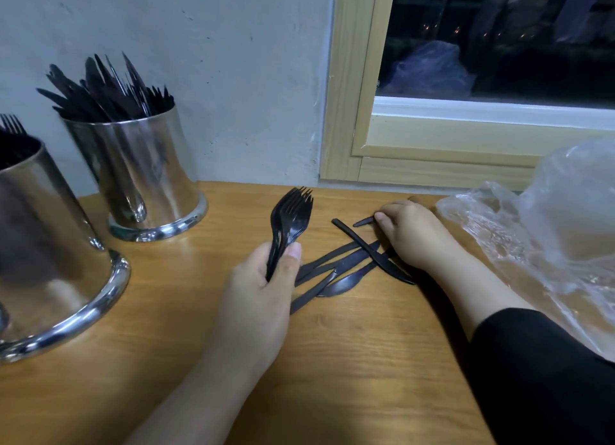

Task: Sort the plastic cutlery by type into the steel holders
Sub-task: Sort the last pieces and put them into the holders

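My left hand [263,291] grips a stacked bundle of black plastic forks [291,218], tines up, above the wooden table [349,345]. My right hand [409,231] rests on the table with its fingers curled round the end of a black piece of cutlery [362,221]. Between my hands lie several black plastic knives [346,268], crossed over each other. A steel holder [146,181] at the back left is full of black knives. A nearer steel holder [43,255] at the far left contains forks.
A crumpled clear plastic bag [549,225] lies on the table at the right. A grey wall and a wood-framed window [359,112] stand behind the table. My right forearm wears a black sleeve [545,371].
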`<control>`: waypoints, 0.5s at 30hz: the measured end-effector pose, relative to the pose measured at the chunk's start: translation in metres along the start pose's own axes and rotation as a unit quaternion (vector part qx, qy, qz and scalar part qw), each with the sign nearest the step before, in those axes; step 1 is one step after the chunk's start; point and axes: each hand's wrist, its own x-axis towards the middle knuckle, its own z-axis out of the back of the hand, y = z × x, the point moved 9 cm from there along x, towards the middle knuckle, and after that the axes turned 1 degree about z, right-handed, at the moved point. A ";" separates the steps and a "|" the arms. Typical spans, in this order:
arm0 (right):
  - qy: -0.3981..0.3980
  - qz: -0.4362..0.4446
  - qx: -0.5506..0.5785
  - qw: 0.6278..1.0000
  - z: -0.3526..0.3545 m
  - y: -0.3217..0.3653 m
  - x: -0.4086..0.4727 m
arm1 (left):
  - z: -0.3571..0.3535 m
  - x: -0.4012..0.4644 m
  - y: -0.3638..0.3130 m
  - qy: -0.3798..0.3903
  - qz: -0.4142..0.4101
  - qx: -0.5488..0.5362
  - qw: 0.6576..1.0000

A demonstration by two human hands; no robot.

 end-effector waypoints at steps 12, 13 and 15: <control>-0.034 0.007 0.066 0.997 0.005 0.004 0.001 | 0.001 0.003 0.009 -0.005 0.021 -0.017 1.000; -0.039 0.000 0.066 0.997 0.007 0.003 0.001 | 0.001 0.003 0.009 -0.004 0.022 -0.018 1.000; -0.041 -0.017 0.061 0.997 0.008 0.000 -0.001 | 0.000 0.003 0.009 -0.002 0.023 -0.022 0.999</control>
